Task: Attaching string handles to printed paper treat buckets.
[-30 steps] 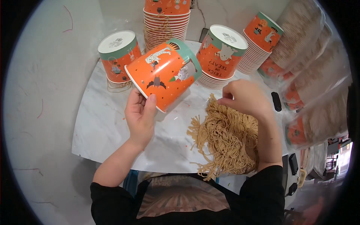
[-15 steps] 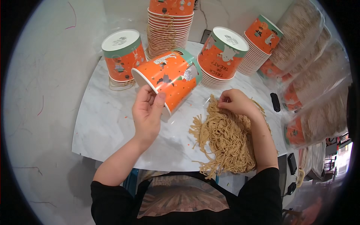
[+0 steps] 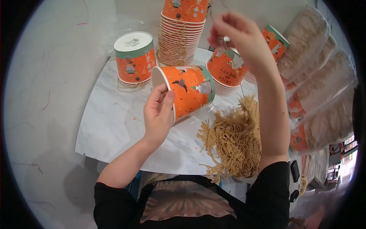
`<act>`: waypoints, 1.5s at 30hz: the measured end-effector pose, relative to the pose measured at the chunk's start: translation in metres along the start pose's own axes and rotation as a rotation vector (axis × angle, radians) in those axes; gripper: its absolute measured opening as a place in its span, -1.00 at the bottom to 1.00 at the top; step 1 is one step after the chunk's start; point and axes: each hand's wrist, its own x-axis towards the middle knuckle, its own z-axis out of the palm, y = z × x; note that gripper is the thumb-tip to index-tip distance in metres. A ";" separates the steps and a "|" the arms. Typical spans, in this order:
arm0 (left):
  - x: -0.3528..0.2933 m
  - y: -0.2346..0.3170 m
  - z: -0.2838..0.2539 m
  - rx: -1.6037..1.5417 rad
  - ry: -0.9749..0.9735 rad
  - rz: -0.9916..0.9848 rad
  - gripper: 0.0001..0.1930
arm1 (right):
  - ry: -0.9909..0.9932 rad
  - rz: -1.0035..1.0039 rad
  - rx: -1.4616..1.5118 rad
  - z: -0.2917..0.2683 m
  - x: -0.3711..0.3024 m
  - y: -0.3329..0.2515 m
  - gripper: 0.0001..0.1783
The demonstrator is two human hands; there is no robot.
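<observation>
My left hand grips the rim of an orange paper bucket printed with Halloween figures. The bucket lies tilted on its side, its mouth toward the left and its green-banded base to the right. My right hand is raised over the far part of the table, fingers pinched and partly blurred. From it a thin tan cord runs down to a tangled heap of tan cords on the table's right side. Behind that hand stands a stack of upturned buckets, partly covered by it.
An upturned bucket stack with cords round its rims stands at the back left. Beside it rises a tall stack of buckets with cords hanging down. Plastic-wrapped bucket stacks line the right side. A pale wall is on the left.
My right hand has risen from the cord heap, drawing one cord up and away. The bucket in my left hand has turned more level and shifted slightly right.
</observation>
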 end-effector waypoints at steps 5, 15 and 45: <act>0.002 -0.006 0.005 -0.027 0.024 -0.029 -0.64 | -0.046 -0.180 0.324 0.026 0.043 -0.070 -0.82; 0.005 0.007 0.006 -0.010 0.083 0.005 -0.44 | -0.097 -0.333 -0.257 0.036 -0.004 -0.033 -0.82; -0.007 -0.009 -0.003 0.322 -0.001 0.215 -0.84 | -0.246 -0.495 -0.628 0.041 -0.081 0.036 -0.86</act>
